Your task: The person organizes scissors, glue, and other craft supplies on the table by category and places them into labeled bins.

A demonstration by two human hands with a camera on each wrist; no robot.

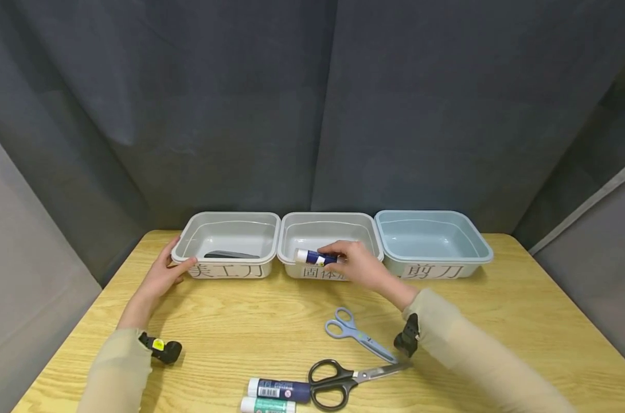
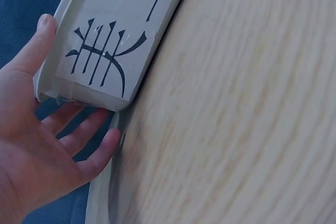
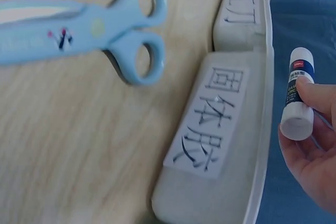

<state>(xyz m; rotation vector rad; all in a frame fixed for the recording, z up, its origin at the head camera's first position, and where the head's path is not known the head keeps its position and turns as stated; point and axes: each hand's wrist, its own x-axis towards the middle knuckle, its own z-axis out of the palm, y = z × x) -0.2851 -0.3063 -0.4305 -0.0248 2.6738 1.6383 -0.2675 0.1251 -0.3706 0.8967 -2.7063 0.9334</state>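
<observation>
My right hand (image 1: 355, 265) pinches a glue stick (image 1: 306, 256) with white ends and a navy label, over the front rim of the middle grey bin (image 1: 333, 217). In the right wrist view the thumb lies across the glue stick (image 3: 298, 95). My left hand (image 1: 160, 275) touches the left corner of the left grey bin (image 1: 230, 217), its thumb at the rim and its fingers loosely spread beside the end wall (image 2: 94, 100). Inside that bin lies a dark, long object (image 1: 231, 254), perhaps a utility knife.
A light blue bin (image 1: 431, 215) stands at the right of the row. Blue scissors (image 1: 361, 335) and black-handled scissors (image 1: 340, 381) lie on the wooden table (image 1: 230, 321), beside a navy glue stick (image 1: 286, 390) and a green one (image 1: 268, 405). A dark curtain (image 1: 230, 115) hangs behind.
</observation>
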